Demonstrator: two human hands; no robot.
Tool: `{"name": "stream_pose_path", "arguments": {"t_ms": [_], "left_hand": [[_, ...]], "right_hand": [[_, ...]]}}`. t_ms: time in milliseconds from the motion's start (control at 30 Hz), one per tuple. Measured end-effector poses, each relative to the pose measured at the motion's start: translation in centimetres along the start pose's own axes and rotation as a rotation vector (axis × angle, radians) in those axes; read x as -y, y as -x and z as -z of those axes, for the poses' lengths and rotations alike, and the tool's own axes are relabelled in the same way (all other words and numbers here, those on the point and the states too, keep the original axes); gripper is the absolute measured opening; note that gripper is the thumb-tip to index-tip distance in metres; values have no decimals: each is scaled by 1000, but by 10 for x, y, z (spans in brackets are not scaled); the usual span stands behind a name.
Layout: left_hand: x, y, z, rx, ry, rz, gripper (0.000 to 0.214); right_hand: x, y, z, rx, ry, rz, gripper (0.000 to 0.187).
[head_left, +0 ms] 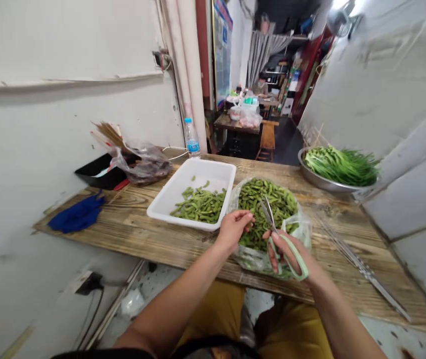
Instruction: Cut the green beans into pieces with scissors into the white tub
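My right hand (286, 245) grips scissors (303, 269) with pale green handles, their blades parted and pointing away over a heap of green edamame pods (261, 189). These pods fill a clear plastic bag (303, 227) on the table in front of me. Over the bag's left side, my left hand (233, 229) is closed in a pinch. Whatever lies between its fingertips is too small to make out. Left of the bag stands a white plastic tray (177, 187), with more pods (201, 204) lying loose toward its near right part.
Metal skewers (364, 269) lie on the wooden table (183, 244) at right, below a steel bowl (328, 186) of green vegetables (342, 164). A water bottle (192, 142), a plastic bag (149, 164), a black container (89, 172) and a blue glove (76, 214) are at left.
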State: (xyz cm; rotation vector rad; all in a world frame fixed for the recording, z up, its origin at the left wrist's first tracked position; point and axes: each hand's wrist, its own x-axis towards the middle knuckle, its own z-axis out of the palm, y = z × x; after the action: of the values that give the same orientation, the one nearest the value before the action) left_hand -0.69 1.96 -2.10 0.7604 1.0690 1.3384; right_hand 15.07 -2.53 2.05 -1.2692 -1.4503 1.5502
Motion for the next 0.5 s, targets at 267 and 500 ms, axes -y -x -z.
{"name": "stream_pose_path", "arguments": {"t_ms": [267,500], "left_hand": [[-15,6,1,55,-33,-18,29],[-20,9,-1,51,-65,-47,27]], "right_hand": [[-5,7,-1,0,147,-33,31],[-6,5,3,28,183,-19,29]]}}
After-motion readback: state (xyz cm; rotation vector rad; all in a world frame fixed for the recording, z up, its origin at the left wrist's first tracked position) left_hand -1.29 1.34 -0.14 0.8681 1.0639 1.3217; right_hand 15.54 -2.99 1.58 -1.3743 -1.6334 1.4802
